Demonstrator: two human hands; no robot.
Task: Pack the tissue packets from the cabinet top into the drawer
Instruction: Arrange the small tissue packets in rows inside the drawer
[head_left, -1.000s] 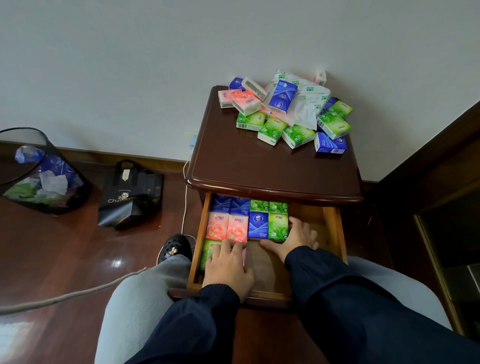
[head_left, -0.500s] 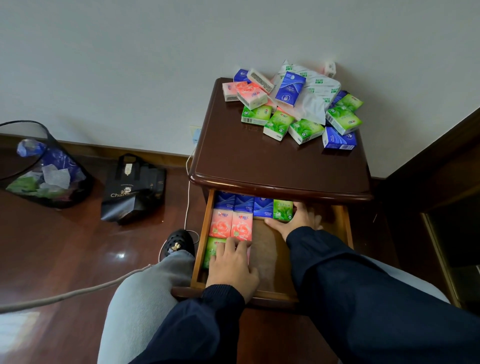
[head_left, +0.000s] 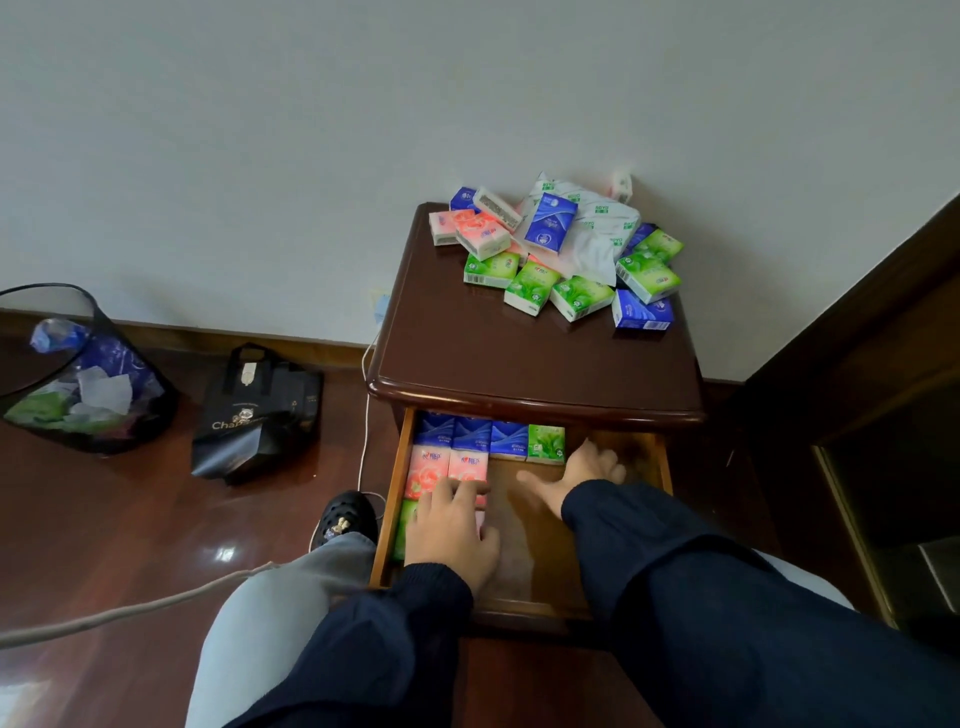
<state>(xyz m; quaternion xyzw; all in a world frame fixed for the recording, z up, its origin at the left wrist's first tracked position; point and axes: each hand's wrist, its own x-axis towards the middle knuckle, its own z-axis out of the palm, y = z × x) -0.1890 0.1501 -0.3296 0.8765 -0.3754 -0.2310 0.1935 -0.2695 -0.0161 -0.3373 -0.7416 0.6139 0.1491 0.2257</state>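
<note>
**Head view: tissue packets part loaded, both hands in drawer**

Head view shows a dark, glossy wooden cabinet (head_left: 519, 358) with rounded top edges and its drawer (head_left: 545, 587) pulled out. Inside the drawer, rectangular packets stand in rows: three blue packets (head_left: 470, 432) and one green packet (head_left: 546, 442) at the back, two pink packets (head_left: 447, 467) in front bearing small print too blurred to read. Left hand (head_left: 452, 535) lies flat, fingers straight, fingertips resting on the pink packets; it grips nothing. Right hand (head_left: 582, 475) is spread open on the drawer floor just beside the green packet, holding nothing. Loose pile of packets (head_left: 540, 270), in green, blue and pink, remains at the back of the cabinet top around a crumpled white plastic wrapper (head_left: 597, 234) printed with green logos. Black bag (head_left: 254, 415) on the floor reads "Cha…", partly hidden. Black mesh bin (head_left: 83, 374) holds rubbish.
</note>
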